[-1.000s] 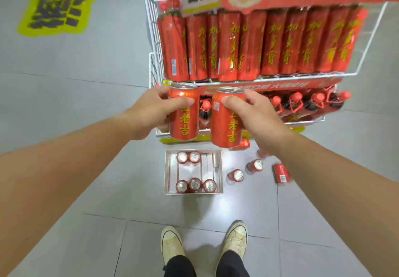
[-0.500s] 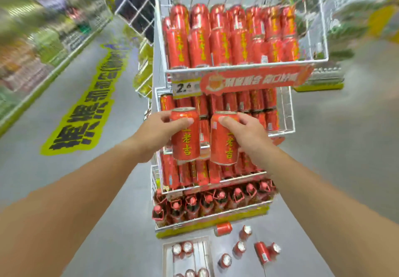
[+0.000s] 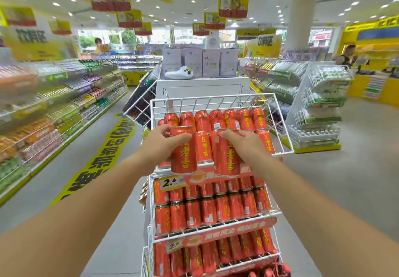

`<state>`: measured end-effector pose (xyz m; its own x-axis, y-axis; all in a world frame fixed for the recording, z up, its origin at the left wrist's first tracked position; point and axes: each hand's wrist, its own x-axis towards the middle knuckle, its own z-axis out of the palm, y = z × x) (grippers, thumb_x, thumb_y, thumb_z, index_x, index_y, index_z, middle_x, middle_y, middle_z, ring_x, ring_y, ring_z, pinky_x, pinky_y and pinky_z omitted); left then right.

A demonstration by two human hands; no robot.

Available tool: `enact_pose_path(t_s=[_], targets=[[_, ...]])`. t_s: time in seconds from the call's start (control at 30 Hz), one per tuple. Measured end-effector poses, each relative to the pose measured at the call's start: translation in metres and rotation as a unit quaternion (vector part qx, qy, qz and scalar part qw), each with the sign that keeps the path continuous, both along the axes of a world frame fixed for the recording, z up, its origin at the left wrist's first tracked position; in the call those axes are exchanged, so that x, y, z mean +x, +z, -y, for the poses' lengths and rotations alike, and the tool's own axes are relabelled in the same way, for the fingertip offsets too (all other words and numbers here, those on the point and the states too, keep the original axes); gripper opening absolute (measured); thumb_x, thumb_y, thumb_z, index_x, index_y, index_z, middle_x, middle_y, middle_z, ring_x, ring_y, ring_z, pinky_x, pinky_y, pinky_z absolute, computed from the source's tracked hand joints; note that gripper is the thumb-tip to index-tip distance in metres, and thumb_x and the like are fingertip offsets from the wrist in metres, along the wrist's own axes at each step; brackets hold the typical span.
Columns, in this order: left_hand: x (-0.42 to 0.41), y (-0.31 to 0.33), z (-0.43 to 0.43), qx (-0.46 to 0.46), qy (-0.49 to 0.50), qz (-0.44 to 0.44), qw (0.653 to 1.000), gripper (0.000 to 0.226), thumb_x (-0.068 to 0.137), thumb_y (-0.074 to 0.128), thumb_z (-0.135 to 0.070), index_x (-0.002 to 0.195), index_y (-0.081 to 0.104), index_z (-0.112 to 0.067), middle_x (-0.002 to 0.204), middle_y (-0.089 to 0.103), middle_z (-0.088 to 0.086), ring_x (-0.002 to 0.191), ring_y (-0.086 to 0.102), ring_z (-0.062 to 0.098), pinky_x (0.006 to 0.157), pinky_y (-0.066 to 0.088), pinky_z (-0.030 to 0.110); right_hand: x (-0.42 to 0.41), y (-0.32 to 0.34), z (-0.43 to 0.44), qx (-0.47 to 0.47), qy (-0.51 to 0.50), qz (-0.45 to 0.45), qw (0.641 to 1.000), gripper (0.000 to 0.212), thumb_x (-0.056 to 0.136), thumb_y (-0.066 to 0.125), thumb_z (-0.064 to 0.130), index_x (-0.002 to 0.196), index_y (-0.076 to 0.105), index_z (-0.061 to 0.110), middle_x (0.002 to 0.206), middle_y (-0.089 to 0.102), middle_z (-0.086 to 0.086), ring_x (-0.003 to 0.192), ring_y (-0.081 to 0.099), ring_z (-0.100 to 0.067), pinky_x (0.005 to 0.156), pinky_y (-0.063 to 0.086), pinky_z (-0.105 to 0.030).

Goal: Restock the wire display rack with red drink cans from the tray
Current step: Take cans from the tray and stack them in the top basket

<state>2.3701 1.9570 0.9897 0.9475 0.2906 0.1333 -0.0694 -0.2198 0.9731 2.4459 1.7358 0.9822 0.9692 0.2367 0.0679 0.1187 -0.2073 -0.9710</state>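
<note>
A white wire display rack (image 3: pixel 218 99) stands in front of me with several tiers of red cans. My left hand (image 3: pixel 160 145) grips a red drink can (image 3: pixel 183 158) with yellow characters, held upright at the front edge of the top basket. My right hand (image 3: pixel 244 145) grips a second red can (image 3: pixel 227 160) beside it, also upright. Both cans sit just in front of the cans stacked in the top basket (image 3: pixel 216 119). The tray on the floor is out of view.
Lower tiers (image 3: pixel 211 209) are packed with red cans behind price tags (image 3: pixel 170 183). Long shelves (image 3: pixel 43 112) line the aisle at left; a wire rack of bottles (image 3: pixel 321 108) stands at right. A white cabinet (image 3: pixel 200 86) is behind the rack. People stand far back.
My head has tilted up from the floor tray to the store. Both hands have lifted their cans from the middle tiers up to the top basket's front edge.
</note>
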Motion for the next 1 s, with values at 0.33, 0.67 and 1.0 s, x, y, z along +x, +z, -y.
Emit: enact_pose_path(t_s=[0.33,0.67,1.0], targets=[[0.135,0.018,0.08,0.027,0.011,-0.005,1.0,0.044,0.071,0.086,-0.043,0.111,0.069,-0.038,0.106,0.064,0.013,0.087,0.071,0.025,0.07,0.059,0.039,0.155,0.014,0.06,-0.055,0.006,0.015,0.998,0.039,0.077,0.075,0.053,0.083,0.06,0.018,0.084,0.068,-0.003,0.075,0.064,-0.021,0.076,0.054,-0.039],[0.221,-0.015,0.106,0.201,0.036,-0.058,0.977,0.053,0.068,0.087,-0.05,0.115,0.073,-0.03,0.103,0.07,-0.008,0.103,0.063,0.007,0.086,0.046,0.024,0.247,-0.039,0.088,-0.098,0.014,-0.001,0.995,0.046,0.07,0.076,0.062,0.082,0.058,0.021,0.081,0.061,0.002,0.076,0.06,-0.018,0.065,0.047,-0.034],[0.254,-0.034,0.103,0.39,0.005,-0.102,0.915,0.075,0.058,0.071,-0.077,0.121,0.071,-0.035,0.118,0.071,-0.017,0.107,0.065,0.006,0.099,0.052,0.035,0.27,-0.072,0.077,-0.094,0.029,-0.038,0.994,0.053,0.068,0.075,0.064,0.095,0.073,0.019,0.095,0.075,0.001,0.088,0.07,-0.018,0.077,0.058,-0.038]])
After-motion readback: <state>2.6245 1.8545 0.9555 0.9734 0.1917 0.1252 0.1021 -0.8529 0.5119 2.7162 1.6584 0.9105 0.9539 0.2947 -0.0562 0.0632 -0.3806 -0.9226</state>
